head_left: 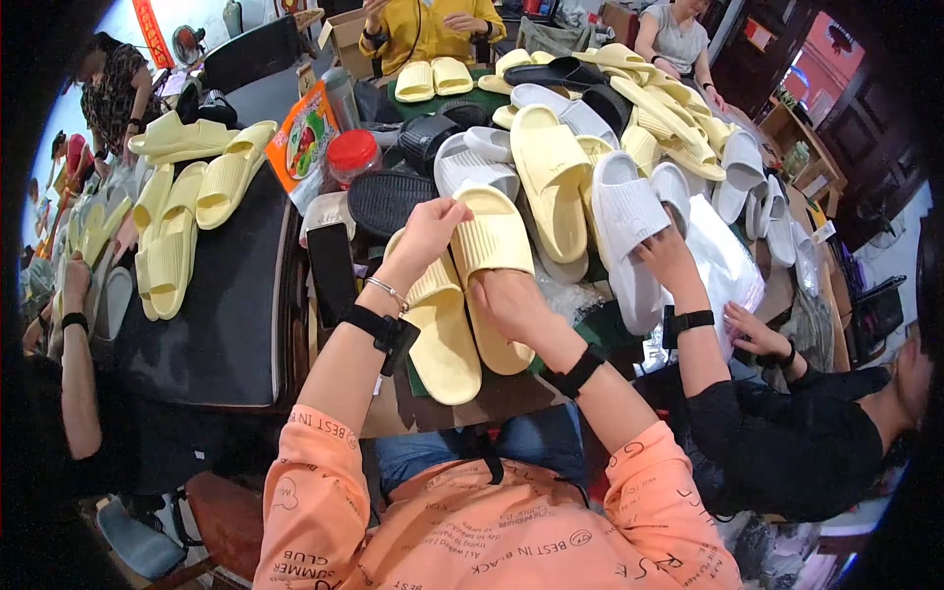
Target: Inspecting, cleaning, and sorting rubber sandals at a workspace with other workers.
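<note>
A pale yellow slipper (pixel 495 231) with a ribbed strap lies in front of me, its toe pointing away. My right hand (pixel 509 303) reaches into it from the heel side, the fingers hidden under the strap. At the left edge of its toe opening, my left hand (pixel 430 239) is closed in a pinch; what it pinches, if anything, is too small to tell. A second yellow slipper (pixel 440 339) lies close against it on the left, partly under my left wrist. Just beyond are a black sole (pixel 391 204) and a grey slipper (pixel 476 167).
Yellow and grey slippers pile up at the far right. More yellow slippers (pixel 169 241) lie on a dark table at left. A phone (pixel 331 267) and red-lidded jar (pixel 352 153) stand left of my hands. At right, a co-worker's hand (pixel 674 258) reaches into a grey slipper (pixel 629 221).
</note>
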Available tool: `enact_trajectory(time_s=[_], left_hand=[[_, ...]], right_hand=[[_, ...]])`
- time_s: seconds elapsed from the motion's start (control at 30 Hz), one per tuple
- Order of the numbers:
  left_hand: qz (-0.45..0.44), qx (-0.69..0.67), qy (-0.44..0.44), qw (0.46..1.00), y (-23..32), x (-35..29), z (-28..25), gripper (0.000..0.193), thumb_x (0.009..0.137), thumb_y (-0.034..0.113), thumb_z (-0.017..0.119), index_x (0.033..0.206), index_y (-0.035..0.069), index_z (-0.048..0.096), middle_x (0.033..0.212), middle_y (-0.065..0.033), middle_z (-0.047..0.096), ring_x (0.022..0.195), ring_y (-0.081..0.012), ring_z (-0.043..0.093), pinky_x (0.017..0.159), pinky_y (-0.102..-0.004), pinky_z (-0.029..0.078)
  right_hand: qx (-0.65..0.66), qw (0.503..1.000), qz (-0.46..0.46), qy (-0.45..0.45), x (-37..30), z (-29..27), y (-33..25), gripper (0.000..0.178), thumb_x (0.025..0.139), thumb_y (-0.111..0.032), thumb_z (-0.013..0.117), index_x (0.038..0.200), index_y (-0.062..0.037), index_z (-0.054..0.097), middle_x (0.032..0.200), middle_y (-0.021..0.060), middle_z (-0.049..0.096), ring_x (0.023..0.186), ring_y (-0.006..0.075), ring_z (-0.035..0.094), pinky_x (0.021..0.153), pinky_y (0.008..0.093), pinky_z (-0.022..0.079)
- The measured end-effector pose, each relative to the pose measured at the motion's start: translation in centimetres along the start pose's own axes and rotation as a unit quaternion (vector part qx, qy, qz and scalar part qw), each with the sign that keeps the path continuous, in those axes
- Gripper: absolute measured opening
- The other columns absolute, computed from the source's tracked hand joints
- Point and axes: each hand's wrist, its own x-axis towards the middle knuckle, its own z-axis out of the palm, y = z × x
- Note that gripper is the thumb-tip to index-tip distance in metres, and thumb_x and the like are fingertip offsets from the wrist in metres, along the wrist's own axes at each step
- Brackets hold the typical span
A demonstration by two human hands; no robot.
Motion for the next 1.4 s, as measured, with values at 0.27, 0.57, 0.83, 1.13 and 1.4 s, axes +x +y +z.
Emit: enact_trajectory(time_s=[0.27, 0.57, 0.83, 1.13, 1.4], left_hand=[[-0.054, -0.063, 0.026, 0.996, 0.5, -0.2, 0.8, 0.025, 0.087, 0.023, 0.053, 0.091, 0.002, 0.064, 0.084, -0.0011, 0.062, 0.073, -0.0076, 0.050, 0.067, -0.0208, 0.039], [0.016, -0.398, 0.047, 0.916, -2.6, -0.1, 0.3, 0.027, 0.093, 0.024, 0.041, 0.094, 0.006, 0.062, 0.083, 0.0026, 0.058, 0.074, -0.0060, 0.048, 0.069, -0.0219, 0.038], [0.042, -0.461, 0.029, 0.886, -4.2, 0.3, 1.0, 0.026, 0.093, 0.025, 0.042, 0.098, 0.008, 0.060, 0.087, -0.0001, 0.060, 0.073, -0.0079, 0.051, 0.066, -0.0224, 0.038], [0.010, -0.547, 0.095, 0.831, -5.5, 0.0, 0.9, 0.025, 0.092, 0.020, 0.045, 0.104, 0.001, 0.056, 0.068, 0.0034, 0.050, 0.064, -0.0051, 0.044, 0.060, -0.0165, 0.036], [0.022, -0.541, 0.064, 0.838, -4.7, -0.4, 1.2, 0.024, 0.094, 0.016, 0.042, 0.110, 0.001, 0.050, 0.068, 0.0034, 0.043, 0.063, -0.0053, 0.037, 0.059, -0.0173, 0.032]], right_hand=[[-0.022, 0.998, -0.020, 0.056, 0.1, -0.8, -0.9, 0.017, 0.080, -0.015, 0.050, 0.082, 0.0002, 0.057, 0.075, 0.0206, 0.059, 0.071, 0.0347, 0.057, 0.063, 0.0433, 0.045], [0.047, 0.949, -0.048, 0.307, 5.2, -3.3, -1.3, 0.017, 0.075, -0.012, 0.057, 0.088, -0.0022, 0.052, 0.071, 0.0149, 0.057, 0.072, 0.0339, 0.056, 0.064, 0.0415, 0.044], [0.153, 0.966, 0.069, 0.195, 9.6, 0.1, 0.0, 0.012, 0.074, -0.010, 0.056, 0.080, -0.0008, 0.060, 0.075, 0.0175, 0.061, 0.072, 0.0327, 0.060, 0.064, 0.0378, 0.047], [0.285, 0.927, 0.070, 0.234, 9.4, 1.2, -0.7, 0.011, 0.084, -0.017, 0.051, 0.086, -0.0060, 0.052, 0.066, 0.0127, 0.058, 0.062, 0.0282, 0.059, 0.056, 0.0373, 0.043], [0.286, 0.929, 0.044, 0.232, 8.6, 1.9, -0.5, 0.011, 0.080, -0.015, 0.056, 0.082, -0.0047, 0.058, 0.062, 0.0104, 0.057, 0.054, 0.0216, 0.056, 0.052, 0.0318, 0.042]])
